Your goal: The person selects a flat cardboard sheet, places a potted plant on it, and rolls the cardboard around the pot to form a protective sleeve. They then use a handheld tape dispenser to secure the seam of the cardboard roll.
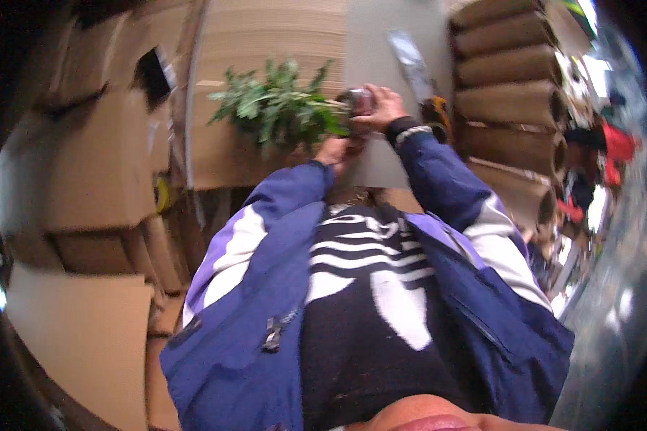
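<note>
Head view: lettered shirt (356, 337); right hand (385, 108) grips apparently shiny object (358, 102).

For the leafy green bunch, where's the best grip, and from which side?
Probably the pale stems, coming from the person's right: they gather narrow there, beside the right hand, while the bunch's leaves fan out wide to the left.

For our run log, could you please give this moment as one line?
right hand: holding dark object, kind unclear | left hand: close by | leafy bunch: over cardboard
</note>
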`<state>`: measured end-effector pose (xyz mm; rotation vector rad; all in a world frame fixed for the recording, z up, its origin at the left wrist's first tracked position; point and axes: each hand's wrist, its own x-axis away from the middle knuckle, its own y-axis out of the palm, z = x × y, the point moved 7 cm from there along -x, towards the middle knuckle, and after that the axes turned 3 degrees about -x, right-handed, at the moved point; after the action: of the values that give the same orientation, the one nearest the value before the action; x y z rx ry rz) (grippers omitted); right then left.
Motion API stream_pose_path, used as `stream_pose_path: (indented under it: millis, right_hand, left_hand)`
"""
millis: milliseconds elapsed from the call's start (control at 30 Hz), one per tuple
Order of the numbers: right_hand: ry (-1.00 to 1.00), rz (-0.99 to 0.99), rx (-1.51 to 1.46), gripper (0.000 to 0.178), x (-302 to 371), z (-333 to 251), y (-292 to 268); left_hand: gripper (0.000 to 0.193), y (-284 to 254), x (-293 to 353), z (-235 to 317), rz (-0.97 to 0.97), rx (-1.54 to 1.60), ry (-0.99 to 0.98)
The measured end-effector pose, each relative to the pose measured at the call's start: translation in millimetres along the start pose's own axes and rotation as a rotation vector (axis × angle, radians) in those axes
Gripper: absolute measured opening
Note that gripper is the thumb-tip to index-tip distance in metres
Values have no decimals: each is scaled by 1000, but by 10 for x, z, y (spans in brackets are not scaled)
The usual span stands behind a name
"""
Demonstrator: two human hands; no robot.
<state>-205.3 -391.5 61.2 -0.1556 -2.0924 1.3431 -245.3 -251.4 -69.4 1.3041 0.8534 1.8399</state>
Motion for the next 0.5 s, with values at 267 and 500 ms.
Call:
stream_pose_path:
  millis: [267, 500]
  right_hand:
    - [-84, 370, -484, 103, 55, 202, 589]
    - [-13, 105, -606, 77, 437, 285, 1406]
  left_hand:
    - [25, -486, 157, 559, 26, -294, 72]
    - [31, -732, 423, 947, 125, -594, 190]
